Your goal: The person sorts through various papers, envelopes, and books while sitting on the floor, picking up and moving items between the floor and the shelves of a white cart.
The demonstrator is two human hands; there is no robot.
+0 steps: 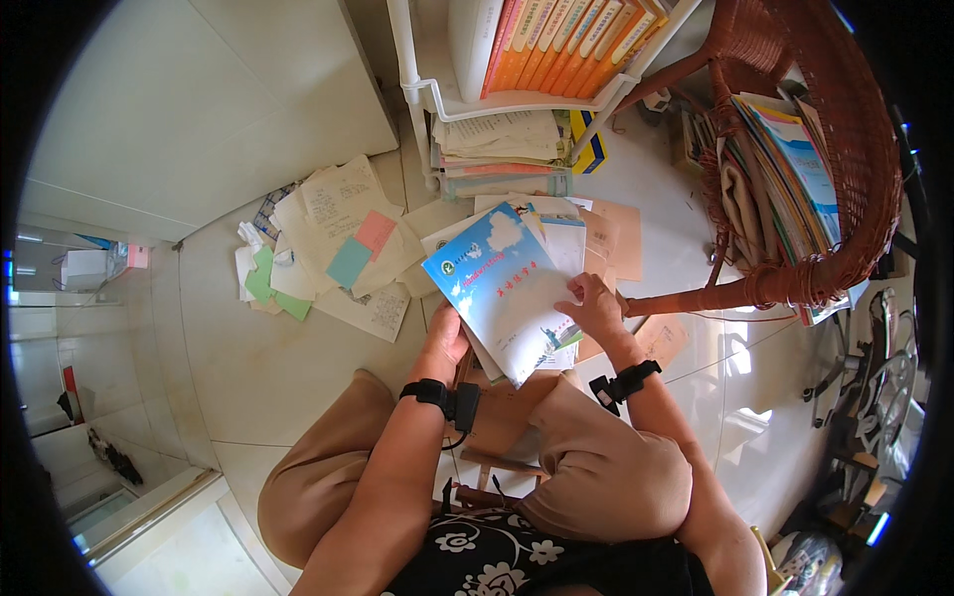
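Observation:
A blue handwriting workbook (496,287), its cover showing clouds and red lettering, lies tilted across the middle of the view. My left hand (448,337) grips its lower left edge, along with other sheets or booklets beneath it. At the right edge is my right hand (596,304), thumb over the cover and fingers bent at the rim; their far side is hidden. Under and behind the workbook spreads a pile of white papers (564,242) and brown kraft envelopes (624,231). More brown card (499,417) rests between my knees.
Loose papers (335,197) with pink, teal and green pieces lie left on the tiled floor (246,372). Ahead, a white rack (522,104) holds orange-spined books (570,48) above stacked papers (499,141). On the right stands a wicker chair (842,134) loaded with books (797,171).

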